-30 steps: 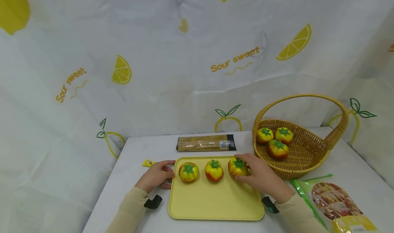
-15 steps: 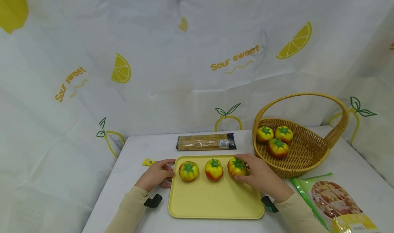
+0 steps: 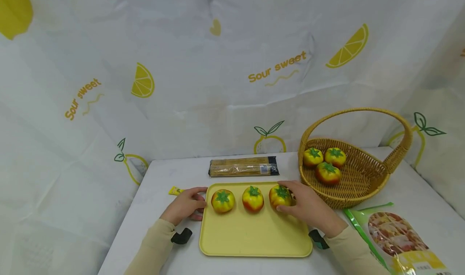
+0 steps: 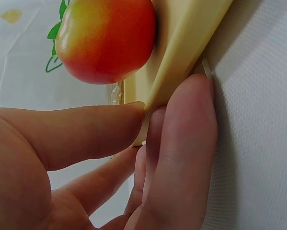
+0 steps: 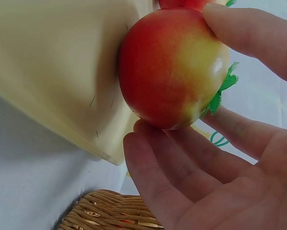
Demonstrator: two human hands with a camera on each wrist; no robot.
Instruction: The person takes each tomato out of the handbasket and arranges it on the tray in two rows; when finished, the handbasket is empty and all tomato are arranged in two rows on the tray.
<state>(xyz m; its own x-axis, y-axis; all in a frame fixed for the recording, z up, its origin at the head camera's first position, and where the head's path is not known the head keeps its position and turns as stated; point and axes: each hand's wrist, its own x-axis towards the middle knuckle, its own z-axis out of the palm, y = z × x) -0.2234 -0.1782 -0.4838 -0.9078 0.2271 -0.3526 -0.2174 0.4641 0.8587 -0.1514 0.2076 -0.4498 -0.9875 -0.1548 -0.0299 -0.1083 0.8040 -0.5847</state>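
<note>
A pale yellow tray (image 3: 254,238) bears a row of 3 yellow-and-red tomatoes with green leafy tops. My left hand (image 3: 184,205) pinches the tray's left rim; in the left wrist view the thumb (image 4: 86,134) lies over the rim and fingers curl below it. The left tomato (image 3: 223,201) sits just inside that edge, the middle tomato (image 3: 252,199) beside it. My right hand (image 3: 308,205) holds the right tomato (image 3: 280,197), thumb on one side and fingers on the other. Close up in the right wrist view, this tomato (image 5: 167,72) shows its glossy red side, low over the tray.
A wicker basket (image 3: 367,186) with a tall handle holds 3 more tomatoes, back right. A bag with a food picture (image 3: 399,234) lies in front of it. Behind the tray is a flat packet of thin sticks (image 3: 236,168); a small yellow sachet (image 3: 176,190) lies by my left hand.
</note>
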